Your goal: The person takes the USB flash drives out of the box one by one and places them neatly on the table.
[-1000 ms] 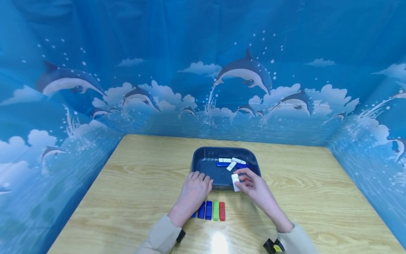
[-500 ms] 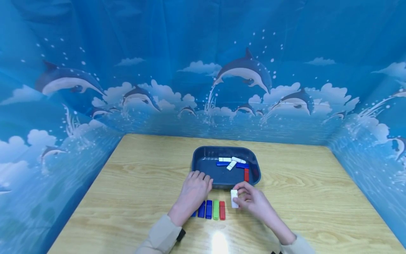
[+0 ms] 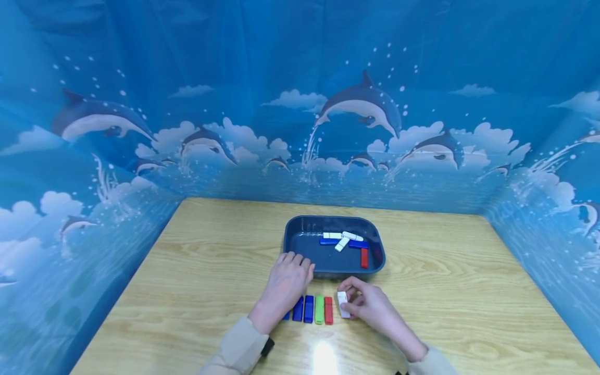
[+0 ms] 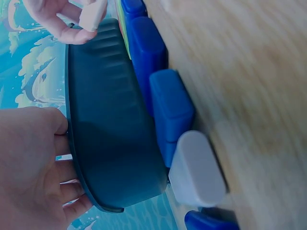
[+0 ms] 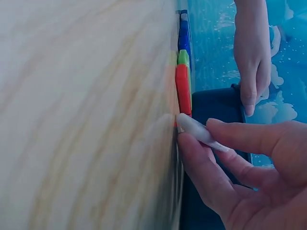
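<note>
My right hand (image 3: 375, 307) pinches a white USB flash drive (image 3: 343, 303) between thumb and fingers, close over the table and just right of a red flash drive (image 3: 328, 311). That red one ends a side-by-side row with a green flash drive (image 3: 319, 310) and several blue ones, such as a blue flash drive (image 3: 308, 310). The left wrist view also shows a white flash drive (image 4: 199, 170) in the row, hidden in the head view. My left hand (image 3: 287, 276) holds the near left rim of a dark blue tray (image 3: 319, 263), fingers over its edge.
Inside the tray lie several more flash drives: white ones such as a white flash drive (image 3: 342, 244), blue ones, and a red drive (image 3: 364, 258). The wooden table (image 3: 211, 260) is bordered by a dolphin-printed blue curtain (image 3: 281, 104) at the back and sides.
My right hand has carried the white flash drive from over the tray's near right side down toward the table, beside the red end of the row. My left hand stays at the rim.
</note>
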The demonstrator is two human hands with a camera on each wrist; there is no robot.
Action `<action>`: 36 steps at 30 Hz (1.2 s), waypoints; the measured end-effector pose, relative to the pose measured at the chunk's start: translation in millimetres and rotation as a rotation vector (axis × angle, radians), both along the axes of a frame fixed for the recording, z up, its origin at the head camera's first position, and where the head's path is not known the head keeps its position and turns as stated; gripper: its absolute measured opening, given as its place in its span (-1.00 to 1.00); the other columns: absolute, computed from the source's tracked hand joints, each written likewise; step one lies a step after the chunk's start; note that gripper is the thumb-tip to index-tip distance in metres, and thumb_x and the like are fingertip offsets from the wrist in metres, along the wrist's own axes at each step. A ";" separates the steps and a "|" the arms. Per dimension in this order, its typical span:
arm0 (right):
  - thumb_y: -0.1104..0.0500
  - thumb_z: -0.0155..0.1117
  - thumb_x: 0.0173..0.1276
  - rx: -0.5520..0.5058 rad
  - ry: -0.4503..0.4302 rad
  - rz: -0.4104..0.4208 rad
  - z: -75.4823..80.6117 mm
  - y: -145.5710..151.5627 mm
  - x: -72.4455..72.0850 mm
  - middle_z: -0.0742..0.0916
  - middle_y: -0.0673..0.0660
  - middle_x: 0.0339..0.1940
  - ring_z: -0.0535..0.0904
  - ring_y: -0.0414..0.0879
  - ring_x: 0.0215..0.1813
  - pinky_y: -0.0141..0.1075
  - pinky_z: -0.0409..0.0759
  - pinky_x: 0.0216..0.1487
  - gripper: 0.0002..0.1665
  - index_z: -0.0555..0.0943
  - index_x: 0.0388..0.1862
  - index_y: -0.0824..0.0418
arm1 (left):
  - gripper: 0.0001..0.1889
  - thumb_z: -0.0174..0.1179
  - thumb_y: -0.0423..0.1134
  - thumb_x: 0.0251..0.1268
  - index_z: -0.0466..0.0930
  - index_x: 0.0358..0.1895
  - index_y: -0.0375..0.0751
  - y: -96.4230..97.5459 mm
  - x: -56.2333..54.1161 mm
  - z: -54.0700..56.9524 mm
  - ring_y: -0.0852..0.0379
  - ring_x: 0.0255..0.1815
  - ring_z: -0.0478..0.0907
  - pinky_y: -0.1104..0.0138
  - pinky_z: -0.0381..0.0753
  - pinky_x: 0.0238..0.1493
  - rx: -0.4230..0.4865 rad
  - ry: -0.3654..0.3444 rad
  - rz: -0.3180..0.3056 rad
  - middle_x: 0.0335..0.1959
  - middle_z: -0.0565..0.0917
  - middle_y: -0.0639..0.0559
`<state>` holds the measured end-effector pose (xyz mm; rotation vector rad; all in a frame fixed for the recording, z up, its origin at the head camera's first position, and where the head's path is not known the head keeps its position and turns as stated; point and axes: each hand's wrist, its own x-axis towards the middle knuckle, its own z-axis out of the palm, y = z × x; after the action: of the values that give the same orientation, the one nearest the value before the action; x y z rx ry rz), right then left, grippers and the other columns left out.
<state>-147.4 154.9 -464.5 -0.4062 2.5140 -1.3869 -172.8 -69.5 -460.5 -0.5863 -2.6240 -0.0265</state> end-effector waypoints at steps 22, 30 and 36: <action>0.17 0.64 0.02 0.355 0.115 -0.021 0.1 -11.2 -4.2 0.62 -0.05 -0.33 0.45 -0.19 -0.33 -0.35 0.46 -0.30 -0.66 0.71 -0.22 0.07 | -0.72 0.12 -0.05 0.53 0.73 -0.26 -0.10 0.2 0.1 1.1 0.09 -0.23 0.61 0.22 0.60 0.01 -0.005 -0.009 0.003 -0.36 0.71 0.08; 0.21 0.54 0.18 0.328 0.160 -0.034 5.4 -9.6 -4.3 0.65 -0.11 -0.36 0.47 -0.25 -0.41 -0.42 0.48 -0.39 -0.78 0.70 -0.22 0.01 | -0.71 0.10 -0.04 0.54 0.74 -0.22 -0.10 0.7 0.7 1.8 0.09 -0.21 0.62 0.21 0.60 0.03 -0.001 -0.037 0.004 -0.34 0.72 0.07; 0.23 0.48 0.26 0.273 0.235 -0.026 11.0 -6.8 -6.4 0.70 -0.17 -0.39 0.57 -0.32 -0.38 -0.46 0.57 -0.32 -0.86 0.71 -0.27 0.01 | -0.71 0.10 -0.03 0.54 0.73 -0.22 -0.09 0.6 0.9 1.6 0.09 -0.20 0.62 0.21 0.60 0.02 -0.006 -0.048 0.016 -0.34 0.72 0.08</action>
<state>-153.8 148.1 -453.5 -0.5085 2.8565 -1.0342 -171.9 -68.9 -458.9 -0.5733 -2.6765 -0.0278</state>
